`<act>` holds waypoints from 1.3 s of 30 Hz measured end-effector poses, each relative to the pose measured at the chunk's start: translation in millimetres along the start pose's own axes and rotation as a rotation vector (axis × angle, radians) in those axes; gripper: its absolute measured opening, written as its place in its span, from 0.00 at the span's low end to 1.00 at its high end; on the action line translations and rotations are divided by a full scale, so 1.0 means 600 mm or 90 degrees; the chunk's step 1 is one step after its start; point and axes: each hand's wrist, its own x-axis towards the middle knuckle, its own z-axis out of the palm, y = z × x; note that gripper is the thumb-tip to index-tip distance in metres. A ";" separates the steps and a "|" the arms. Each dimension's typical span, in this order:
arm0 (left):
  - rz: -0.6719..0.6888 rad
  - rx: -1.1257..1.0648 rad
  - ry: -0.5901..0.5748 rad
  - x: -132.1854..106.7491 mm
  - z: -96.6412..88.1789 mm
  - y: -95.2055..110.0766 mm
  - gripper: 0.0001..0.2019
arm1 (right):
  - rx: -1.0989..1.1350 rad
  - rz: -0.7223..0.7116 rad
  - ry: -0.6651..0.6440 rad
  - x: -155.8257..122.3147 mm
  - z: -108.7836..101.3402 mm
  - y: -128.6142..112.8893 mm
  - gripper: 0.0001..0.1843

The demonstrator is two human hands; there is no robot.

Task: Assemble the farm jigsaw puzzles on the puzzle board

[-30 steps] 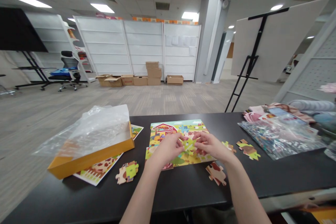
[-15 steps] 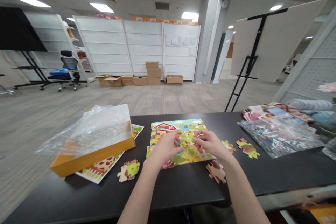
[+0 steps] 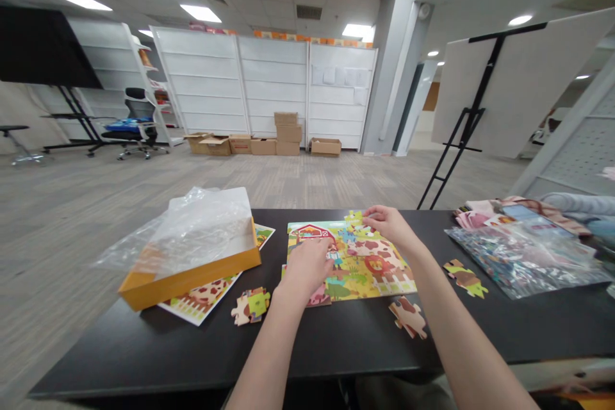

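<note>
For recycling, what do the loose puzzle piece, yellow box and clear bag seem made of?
The loose puzzle piece looks like printed cardboard, with a smooth, faintly shiny face. The yellow box is probably coated paperboard, judging by its thin folded walls. The clear bag looks like thin plastic film: shiny, creased, see-through.

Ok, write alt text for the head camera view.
The left hand rests on a farm-scene jigsaw puzzle on a black table, and the right hand is at its top edge. Loose pieces lie nearby, beside an orange box under clear plastic and a bag of pieces.
</note>
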 end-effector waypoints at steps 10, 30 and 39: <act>0.016 0.027 -0.067 0.000 0.009 0.013 0.16 | -0.012 0.086 -0.065 0.029 0.044 0.071 0.15; 0.022 -0.001 -0.093 -0.003 0.022 0.017 0.20 | -0.373 -0.019 -0.026 0.022 0.046 0.061 0.06; 0.033 -0.008 -0.093 -0.005 0.025 0.006 0.21 | -0.466 -0.142 -0.099 0.019 0.065 0.058 0.12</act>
